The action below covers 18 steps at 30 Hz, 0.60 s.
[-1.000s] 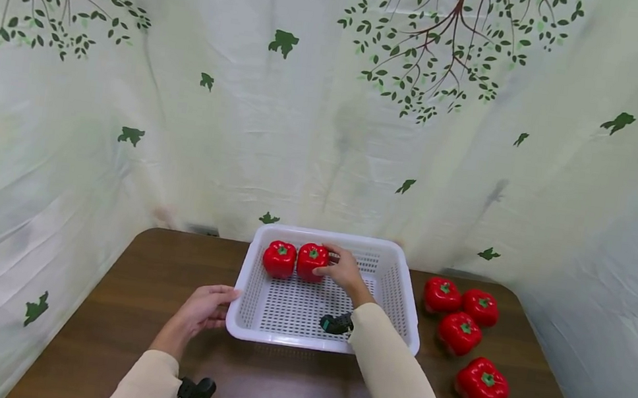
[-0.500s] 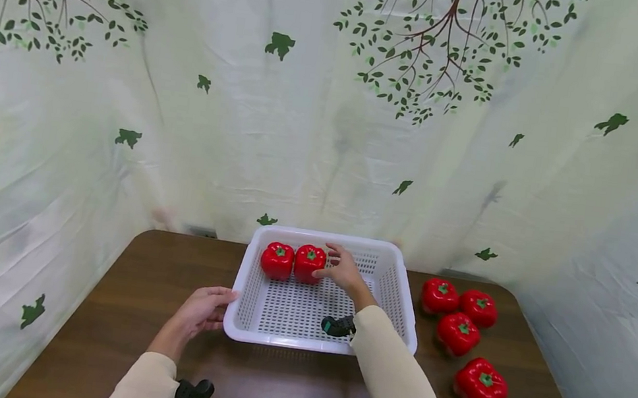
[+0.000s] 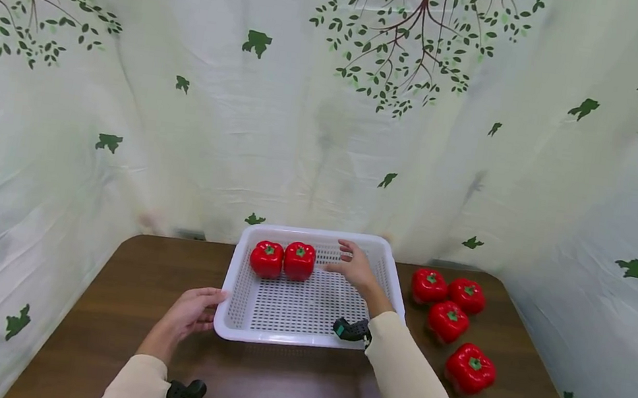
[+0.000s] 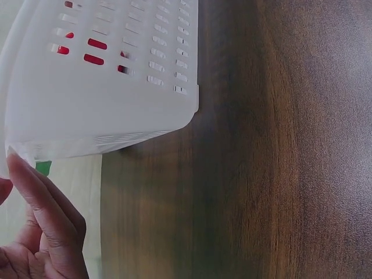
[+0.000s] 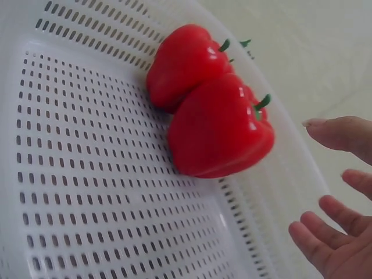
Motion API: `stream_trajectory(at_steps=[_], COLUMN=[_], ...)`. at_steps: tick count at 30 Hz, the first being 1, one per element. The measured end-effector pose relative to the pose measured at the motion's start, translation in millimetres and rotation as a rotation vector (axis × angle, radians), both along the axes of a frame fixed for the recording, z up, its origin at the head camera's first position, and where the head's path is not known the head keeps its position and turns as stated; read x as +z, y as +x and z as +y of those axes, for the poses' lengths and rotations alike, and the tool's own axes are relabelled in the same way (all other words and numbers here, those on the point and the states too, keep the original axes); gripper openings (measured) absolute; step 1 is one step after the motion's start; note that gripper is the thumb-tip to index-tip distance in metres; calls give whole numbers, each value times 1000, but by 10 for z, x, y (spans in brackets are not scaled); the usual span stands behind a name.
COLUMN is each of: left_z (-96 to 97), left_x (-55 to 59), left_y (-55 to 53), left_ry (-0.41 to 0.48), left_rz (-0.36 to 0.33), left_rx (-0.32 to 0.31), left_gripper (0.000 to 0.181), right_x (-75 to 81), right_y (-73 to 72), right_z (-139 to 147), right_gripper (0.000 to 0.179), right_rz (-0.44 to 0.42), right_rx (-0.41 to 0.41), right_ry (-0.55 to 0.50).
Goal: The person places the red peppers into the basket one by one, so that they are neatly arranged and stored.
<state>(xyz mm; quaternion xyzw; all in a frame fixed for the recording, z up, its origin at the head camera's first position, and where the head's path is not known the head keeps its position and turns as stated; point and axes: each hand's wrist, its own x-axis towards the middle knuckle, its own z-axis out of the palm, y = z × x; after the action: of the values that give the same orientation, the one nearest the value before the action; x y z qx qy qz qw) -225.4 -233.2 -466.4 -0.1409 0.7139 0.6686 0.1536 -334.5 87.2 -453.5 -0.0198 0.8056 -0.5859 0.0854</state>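
Observation:
Two red bell peppers, the left one (image 3: 266, 259) and the right one (image 3: 299, 261), stand side by side in the back left of a white perforated plastic basket (image 3: 295, 340). My left hand (image 3: 193, 310) pinches the basket's left rim, fingertips right at its edge in the left wrist view. Over the basket, to the right of the peppers, hovers my right hand (image 3: 357, 267), its fingers spread and holding nothing. In the right wrist view a gap shows between those fingers (image 5: 337, 226) and the nearer pepper (image 5: 221, 131).
Several more red bell peppers lie on the brown wooden table (image 3: 284, 387) right of the basket: three grouped at the back, one pepper (image 3: 471, 369) nearer the front. A pale leaf-print curtain (image 3: 328, 127) hangs behind the table.
My right hand has let go of the right-hand pepper in the basket and drawn away from it to the right. My left hand stays at the rim. The head view has shifted slightly.

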Motion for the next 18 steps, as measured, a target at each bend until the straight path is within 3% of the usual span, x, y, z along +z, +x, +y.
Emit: stream_trajectory(at_steps=[11, 18], left_z=[-54, -24], left_x=[-27, -10], left_y=[3, -13], left_ry=[-6, -19], left_rz=[-19, -20], left_rx=[-1, 9], left_gripper=[50, 48], right_x=[190, 204], right_y=[226, 362], right_z=[282, 565], right_gripper=[76, 71], right_rz=[53, 93], right_rx=[41, 7], right_ry=[-30, -60])
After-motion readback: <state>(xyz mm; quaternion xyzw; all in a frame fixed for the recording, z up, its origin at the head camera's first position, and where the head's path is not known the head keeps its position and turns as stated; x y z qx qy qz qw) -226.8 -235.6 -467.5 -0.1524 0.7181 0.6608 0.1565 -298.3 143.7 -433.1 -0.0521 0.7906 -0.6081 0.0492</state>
